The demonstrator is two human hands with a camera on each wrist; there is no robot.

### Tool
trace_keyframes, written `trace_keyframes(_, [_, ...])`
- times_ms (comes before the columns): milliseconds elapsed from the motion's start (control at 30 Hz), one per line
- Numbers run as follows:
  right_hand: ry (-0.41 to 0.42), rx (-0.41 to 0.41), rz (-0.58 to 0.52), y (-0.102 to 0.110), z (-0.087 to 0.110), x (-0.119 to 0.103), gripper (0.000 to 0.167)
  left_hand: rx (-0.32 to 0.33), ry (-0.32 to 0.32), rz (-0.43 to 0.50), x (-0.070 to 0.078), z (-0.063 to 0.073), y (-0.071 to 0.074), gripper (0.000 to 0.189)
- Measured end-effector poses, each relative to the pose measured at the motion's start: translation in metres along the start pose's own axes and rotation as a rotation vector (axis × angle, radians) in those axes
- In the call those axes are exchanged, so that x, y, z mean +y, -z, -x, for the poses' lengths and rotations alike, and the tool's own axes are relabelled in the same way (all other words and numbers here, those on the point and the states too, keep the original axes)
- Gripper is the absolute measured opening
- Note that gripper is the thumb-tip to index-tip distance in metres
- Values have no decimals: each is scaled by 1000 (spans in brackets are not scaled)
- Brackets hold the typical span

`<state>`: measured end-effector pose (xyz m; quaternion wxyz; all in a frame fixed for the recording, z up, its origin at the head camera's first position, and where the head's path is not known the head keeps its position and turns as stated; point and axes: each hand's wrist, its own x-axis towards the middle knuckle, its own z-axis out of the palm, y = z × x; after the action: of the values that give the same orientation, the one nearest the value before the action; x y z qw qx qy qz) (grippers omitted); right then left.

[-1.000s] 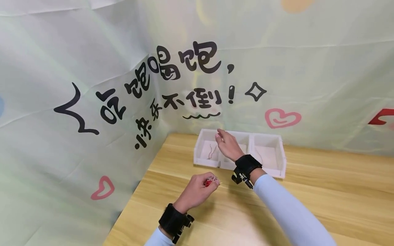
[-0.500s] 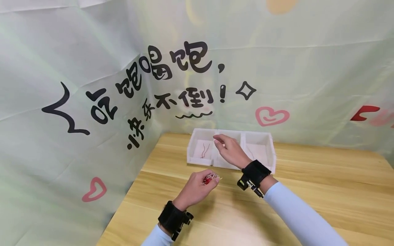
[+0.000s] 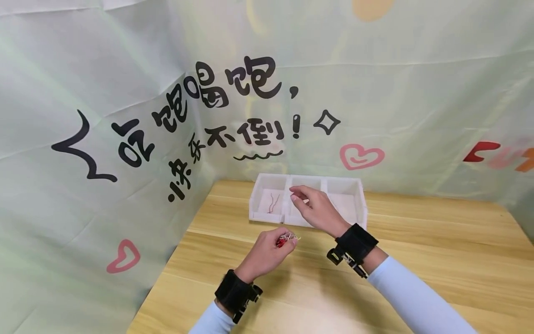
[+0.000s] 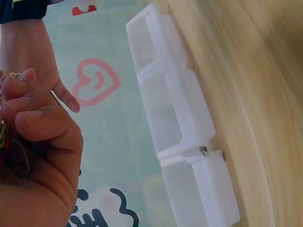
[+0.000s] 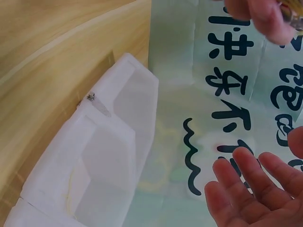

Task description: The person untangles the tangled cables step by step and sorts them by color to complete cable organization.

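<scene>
My left hand (image 3: 263, 254) grips a tangled bundle of thin red, white and yellow wires (image 3: 287, 239) in its curled fingers, in front of a white three-compartment box (image 3: 265, 217). In the left wrist view, wire loops (image 4: 12, 75) poke out above the fingertips. My right hand (image 3: 316, 208) hangs over the middle compartment with nothing in it; its fingers (image 5: 251, 184) are relaxed and spread in the right wrist view. Thin red wires (image 3: 272, 204) lie in the left compartment. The right wrist view shows one yellow wire (image 5: 69, 191) in the middle one.
The box stands at the back of a wooden table (image 3: 417, 250), close to a pale green printed cloth (image 3: 375, 93) that hangs behind and at the left. Black wrist straps with small cameras (image 3: 352, 246) sit on both wrists.
The right hand has drawn back from the left divider toward the middle compartment, its forearm shifting right. The head view has turned slightly right. The left hand still holds the wires.
</scene>
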<state>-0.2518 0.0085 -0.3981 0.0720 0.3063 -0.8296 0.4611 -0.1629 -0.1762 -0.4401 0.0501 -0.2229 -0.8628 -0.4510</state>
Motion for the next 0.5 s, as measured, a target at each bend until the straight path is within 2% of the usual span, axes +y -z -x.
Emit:
trace_keyframes(233, [39, -12, 21, 4, 14, -5, 33, -5, -2, -7, 3, -3, -4, 13])
trace_keyframes(500, [33, -13, 29, 13, 35, -6, 34, -10, -21, -9, 9, -8, -11, 9])
